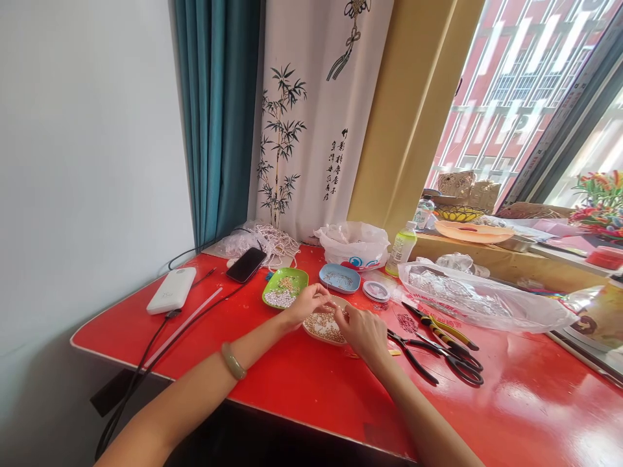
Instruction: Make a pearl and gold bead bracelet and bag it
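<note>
**Gold beads under both hands, red tabletop**

Gold and white beads fill a shallow dish at the tabletop's middle. The left hand and right hand meet above it, fingers pinched together over the beads; what they pinch is too small to tell. A green dish and blue dish sit just behind. Pliers and scissors lie right of the right hand.
</note>
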A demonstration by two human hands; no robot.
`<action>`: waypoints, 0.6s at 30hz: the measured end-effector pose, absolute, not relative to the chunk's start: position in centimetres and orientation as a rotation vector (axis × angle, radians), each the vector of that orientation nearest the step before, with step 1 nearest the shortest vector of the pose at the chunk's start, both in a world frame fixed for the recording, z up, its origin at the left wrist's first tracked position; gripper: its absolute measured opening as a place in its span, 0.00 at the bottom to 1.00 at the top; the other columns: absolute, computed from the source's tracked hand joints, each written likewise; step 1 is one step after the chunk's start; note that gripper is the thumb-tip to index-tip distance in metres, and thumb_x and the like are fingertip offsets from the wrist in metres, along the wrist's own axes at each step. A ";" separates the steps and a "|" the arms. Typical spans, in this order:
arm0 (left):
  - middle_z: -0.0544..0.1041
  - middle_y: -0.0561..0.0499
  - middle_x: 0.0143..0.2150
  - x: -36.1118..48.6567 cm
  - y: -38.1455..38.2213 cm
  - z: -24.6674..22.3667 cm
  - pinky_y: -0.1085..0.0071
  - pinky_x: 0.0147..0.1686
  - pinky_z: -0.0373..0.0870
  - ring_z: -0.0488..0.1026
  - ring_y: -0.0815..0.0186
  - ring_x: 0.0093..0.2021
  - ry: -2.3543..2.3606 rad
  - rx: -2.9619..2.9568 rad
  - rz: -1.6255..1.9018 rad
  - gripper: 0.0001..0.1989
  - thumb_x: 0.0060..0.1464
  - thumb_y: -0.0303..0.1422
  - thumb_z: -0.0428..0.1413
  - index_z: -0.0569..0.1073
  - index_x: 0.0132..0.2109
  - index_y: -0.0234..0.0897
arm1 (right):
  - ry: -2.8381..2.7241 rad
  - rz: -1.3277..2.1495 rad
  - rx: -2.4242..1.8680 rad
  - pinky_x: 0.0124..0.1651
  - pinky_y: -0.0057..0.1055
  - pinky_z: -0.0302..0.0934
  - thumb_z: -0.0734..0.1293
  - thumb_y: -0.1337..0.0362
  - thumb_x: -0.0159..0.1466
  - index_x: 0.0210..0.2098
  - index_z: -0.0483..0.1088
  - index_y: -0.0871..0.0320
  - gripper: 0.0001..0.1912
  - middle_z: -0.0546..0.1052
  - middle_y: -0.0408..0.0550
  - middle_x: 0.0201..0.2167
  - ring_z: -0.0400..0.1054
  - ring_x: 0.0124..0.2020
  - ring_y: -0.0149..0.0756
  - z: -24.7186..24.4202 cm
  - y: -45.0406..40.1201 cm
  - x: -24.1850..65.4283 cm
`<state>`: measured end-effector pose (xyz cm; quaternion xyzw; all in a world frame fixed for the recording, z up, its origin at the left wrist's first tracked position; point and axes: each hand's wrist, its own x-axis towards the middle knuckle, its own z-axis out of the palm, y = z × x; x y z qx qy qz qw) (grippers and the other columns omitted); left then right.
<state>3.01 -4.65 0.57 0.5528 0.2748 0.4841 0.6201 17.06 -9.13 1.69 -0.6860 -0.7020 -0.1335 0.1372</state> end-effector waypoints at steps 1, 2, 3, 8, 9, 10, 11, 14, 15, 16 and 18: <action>0.65 0.54 0.28 3.0 -4.6 0.5 0.70 0.35 0.67 0.70 0.70 0.32 0.633 1.273 1.115 0.13 0.42 0.36 0.59 0.64 0.28 0.32 | -2.033 -0.383 -1.983 0.26 0.29 0.51 0.50 0.51 0.60 0.27 0.72 0.57 0.25 0.75 0.53 0.23 0.70 0.26 0.42 1.7 -9.1 17.1; 0.65 0.54 0.28 3.0 -4.6 0.5 0.71 0.35 0.67 0.69 0.71 0.31 0.634 1.276 1.116 0.13 0.41 0.36 0.59 0.64 0.28 0.32 | -2.034 -0.380 -1.983 0.26 0.30 0.51 0.49 0.49 0.60 0.27 0.72 0.57 0.27 0.75 0.53 0.22 0.70 0.26 0.42 1.7 -9.1 17.1; 0.65 0.54 0.28 3.0 -4.7 0.5 0.71 0.35 0.68 0.69 0.72 0.31 0.634 1.278 1.115 0.13 0.41 0.36 0.59 0.64 0.27 0.32 | -2.031 -0.376 -1.986 0.25 0.30 0.51 0.48 0.48 0.60 0.27 0.72 0.57 0.28 0.75 0.54 0.22 0.70 0.26 0.43 1.7 -9.1 17.1; 0.66 0.54 0.28 3.1 -4.8 0.7 0.71 0.35 0.67 0.69 0.70 0.32 0.634 1.277 1.102 0.13 0.41 0.36 0.59 0.64 0.27 0.32 | -2.006 -0.345 -2.015 0.26 0.30 0.51 0.48 0.50 0.60 0.28 0.72 0.58 0.28 0.75 0.55 0.23 0.70 0.26 0.43 1.6 -9.0 17.0; 0.66 0.54 0.28 3.1 -4.9 0.7 0.71 0.35 0.67 0.70 0.70 0.32 0.635 1.276 1.102 0.13 0.41 0.36 0.59 0.64 0.27 0.32 | -2.004 -0.337 -2.018 0.26 0.30 0.51 0.49 0.50 0.60 0.28 0.72 0.58 0.27 0.75 0.55 0.24 0.69 0.26 0.43 1.7 -9.0 17.0; 0.66 0.54 0.28 3.1 -4.9 0.8 0.71 0.35 0.67 0.70 0.70 0.32 0.634 1.275 1.101 0.13 0.41 0.36 0.59 0.64 0.27 0.32 | -2.002 -0.328 -2.021 0.26 0.30 0.51 0.49 0.51 0.60 0.28 0.72 0.58 0.26 0.75 0.55 0.24 0.69 0.26 0.42 1.7 -9.0 16.9; 0.66 0.53 0.28 3.1 -4.9 0.8 0.71 0.35 0.67 0.70 0.69 0.33 0.633 1.274 1.100 0.13 0.41 0.37 0.59 0.64 0.28 0.32 | -2.000 -0.318 -2.021 0.26 0.30 0.51 0.49 0.52 0.60 0.28 0.73 0.59 0.25 0.75 0.55 0.24 0.69 0.26 0.42 1.7 -9.0 16.9; 0.66 0.53 0.28 3.0 -5.0 0.9 0.71 0.35 0.67 0.71 0.68 0.33 0.626 1.270 1.096 0.13 0.42 0.37 0.59 0.64 0.28 0.32 | -1.999 -0.283 -2.007 0.26 0.30 0.50 0.50 0.54 0.60 0.27 0.72 0.59 0.24 0.75 0.55 0.23 0.69 0.26 0.43 1.8 -9.1 16.9; 0.67 0.53 0.28 3.0 -5.0 0.9 0.71 0.35 0.67 0.71 0.68 0.33 0.624 1.270 1.093 0.13 0.42 0.37 0.58 0.64 0.28 0.32 | -2.001 -0.269 -1.996 0.26 0.30 0.50 0.50 0.55 0.60 0.27 0.72 0.59 0.23 0.75 0.56 0.23 0.69 0.26 0.43 1.9 -9.1 17.0; 0.68 0.53 0.28 3.0 -5.0 0.9 0.71 0.34 0.67 0.71 0.68 0.33 0.620 1.270 1.088 0.13 0.42 0.37 0.58 0.64 0.28 0.32 | -2.004 -0.251 -1.981 0.26 0.30 0.50 0.50 0.56 0.60 0.27 0.72 0.59 0.23 0.75 0.56 0.23 0.69 0.26 0.44 1.9 -9.1 17.0; 0.69 0.51 0.29 2.9 -5.0 0.9 0.72 0.34 0.67 0.71 0.68 0.33 0.615 1.270 1.077 0.13 0.42 0.37 0.58 0.64 0.28 0.32 | -2.020 -0.198 -1.937 0.26 0.30 0.50 0.50 0.57 0.60 0.25 0.72 0.60 0.23 0.75 0.56 0.23 0.69 0.26 0.44 1.9 -9.1 17.2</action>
